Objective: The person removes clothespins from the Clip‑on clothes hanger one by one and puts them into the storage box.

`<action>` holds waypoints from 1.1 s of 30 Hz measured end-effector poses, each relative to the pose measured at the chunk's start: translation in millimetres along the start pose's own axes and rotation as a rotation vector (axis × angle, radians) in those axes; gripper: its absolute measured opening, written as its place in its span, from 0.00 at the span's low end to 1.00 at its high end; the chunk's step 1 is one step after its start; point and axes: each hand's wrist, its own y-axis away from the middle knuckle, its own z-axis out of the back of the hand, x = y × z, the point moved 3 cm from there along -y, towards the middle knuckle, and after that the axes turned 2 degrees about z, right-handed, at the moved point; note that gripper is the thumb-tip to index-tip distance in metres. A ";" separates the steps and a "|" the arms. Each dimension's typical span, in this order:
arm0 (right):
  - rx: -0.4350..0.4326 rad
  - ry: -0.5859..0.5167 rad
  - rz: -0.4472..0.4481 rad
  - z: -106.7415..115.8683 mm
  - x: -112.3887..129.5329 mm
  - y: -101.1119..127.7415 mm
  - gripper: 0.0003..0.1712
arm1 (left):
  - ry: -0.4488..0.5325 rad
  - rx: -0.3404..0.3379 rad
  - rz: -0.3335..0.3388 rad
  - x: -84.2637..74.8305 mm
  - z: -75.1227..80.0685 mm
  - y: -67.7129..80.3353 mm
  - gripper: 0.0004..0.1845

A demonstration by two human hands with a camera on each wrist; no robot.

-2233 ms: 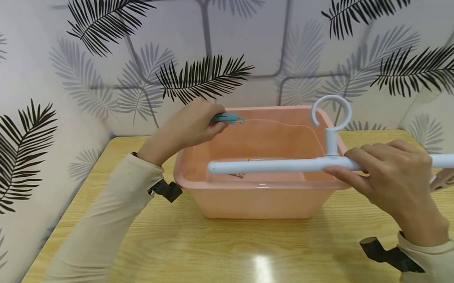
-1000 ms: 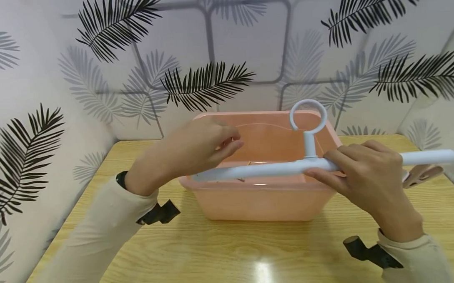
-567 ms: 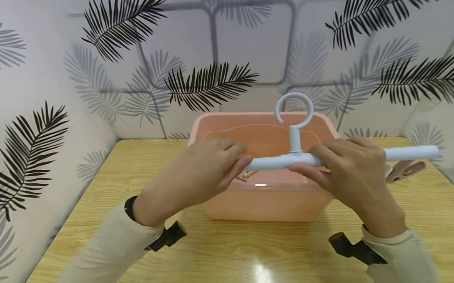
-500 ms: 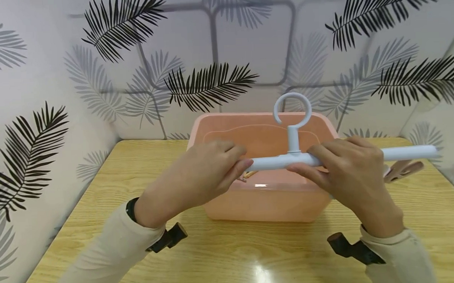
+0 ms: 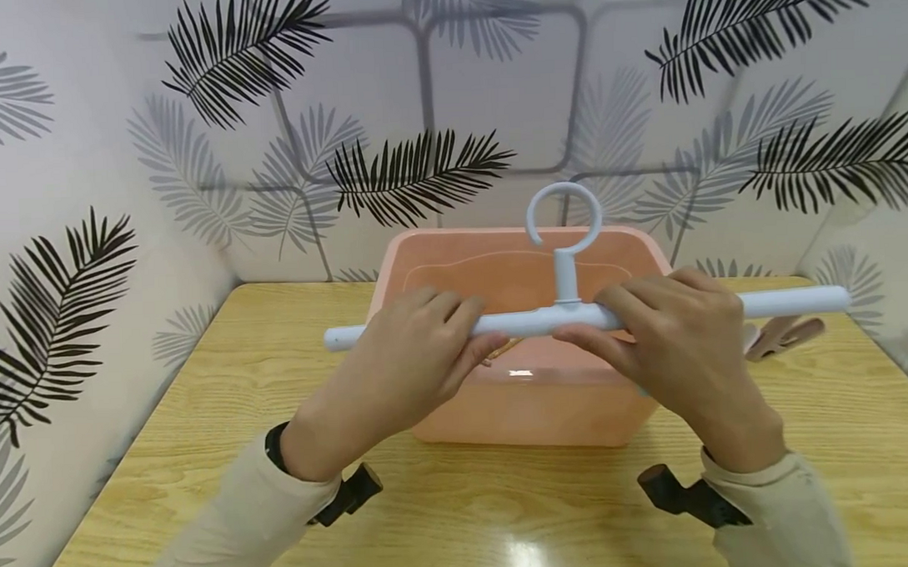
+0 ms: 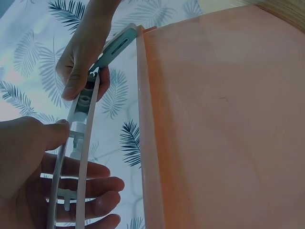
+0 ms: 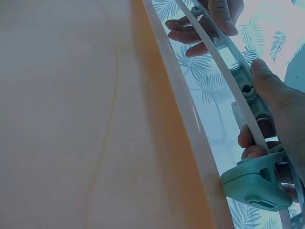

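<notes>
Above the basin, both hands hold a pale blue clothes hanger (image 5: 534,321) with a ring hook (image 5: 564,217) standing up at its middle. My right hand (image 5: 673,334) grips the bar just right of the hook. To the left, my left hand (image 5: 415,352) has its thumb on the bar and its fingers behind it. A teal clothes peg (image 7: 252,183) hangs on the hanger by the right hand, in the right wrist view; the left wrist view shows the peg (image 6: 116,47) too. Mauve pegs (image 5: 786,336) hang near the hanger's right end.
Beneath the hanger, a peach plastic basin (image 5: 533,410) stands on the wooden table (image 5: 447,517). Small tan items (image 5: 503,349) inside it are mostly hidden by the left hand and bar. Behind rises a wall (image 5: 492,90) with a leaf pattern.
A teal peg seen in my left hand 2.2 s ago is no longer in its fingers. That hand has come down onto the hanger's bar. The right hand and hanger have shifted left.
</notes>
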 end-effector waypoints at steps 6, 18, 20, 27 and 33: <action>0.009 0.003 -0.012 -5.2 -4.7 1.1 0.36 | -0.134 0.001 0.016 -2.7 -9.4 -1.4 0.15; 0.083 -0.062 -0.044 -13.0 -13.3 2.3 0.34 | -0.324 -0.152 0.055 -2.6 -20.9 -6.2 0.12; 0.107 -0.099 -0.051 -12.1 -15.6 3.3 0.33 | -0.320 -0.156 0.056 -0.6 -22.2 -6.6 0.13; 0.088 -0.184 -0.091 -0.2 -29.9 14.0 0.32 | -0.323 -0.161 0.069 8.5 -28.2 -5.7 0.17; -0.023 -0.191 -0.246 10.6 -53.8 29.1 0.36 | -0.322 -0.188 0.093 15.3 -29.9 -4.4 0.17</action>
